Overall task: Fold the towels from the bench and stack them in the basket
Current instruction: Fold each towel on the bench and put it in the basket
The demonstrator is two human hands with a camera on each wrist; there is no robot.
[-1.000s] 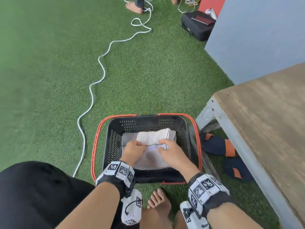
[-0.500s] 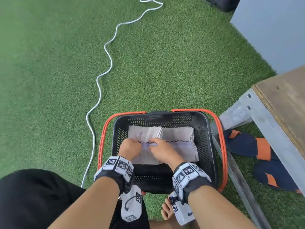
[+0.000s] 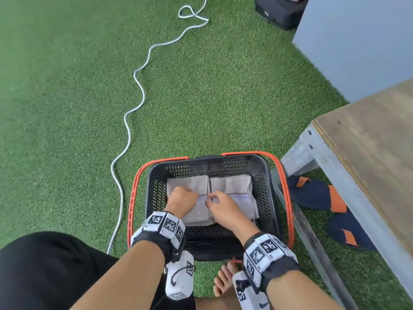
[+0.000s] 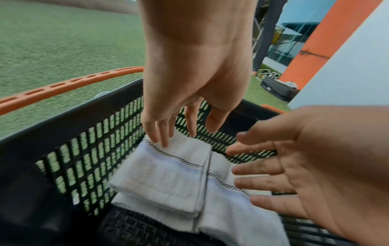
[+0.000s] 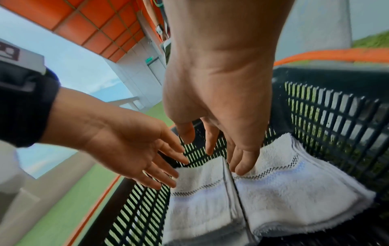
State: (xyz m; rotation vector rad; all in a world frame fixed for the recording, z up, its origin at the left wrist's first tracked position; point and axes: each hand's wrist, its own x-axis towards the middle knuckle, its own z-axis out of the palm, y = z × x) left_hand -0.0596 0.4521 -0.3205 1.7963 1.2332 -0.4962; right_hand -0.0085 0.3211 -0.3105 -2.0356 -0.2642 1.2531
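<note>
Two folded white towels lie side by side on the floor of the black basket [image 3: 154, 191], pushed toward its far wall: the left towel [image 3: 190, 186] and the right towel [image 3: 237, 186], their inner edges touching along a dark seam. Half a second ago both hands were pressed down on the cloth with curled fingers; now they have let go. The left hand [image 3: 182, 199] hovers over the left towel with its fingers loose and spread, holding nothing, and the wrist view shows its fingertips [image 4: 160, 136] at the towel's far edge, though whether they touch it or hang just above is hard to judge. The right hand [image 3: 220, 206] is likewise slack and apart, palm turned inward, fingers stretched over the seam and gripping nothing. The towels keep the same places as before. The basket's orange handles [image 3: 131, 202] lie folded down around the rim. It stands on green turf [image 3: 67, 108], just beside the metal leg of the wooden bench [image 3: 368, 153], with dark sandals [image 3: 312, 193] under the bench and a white cable [image 3: 134, 90] snaking away over the grass.
</note>
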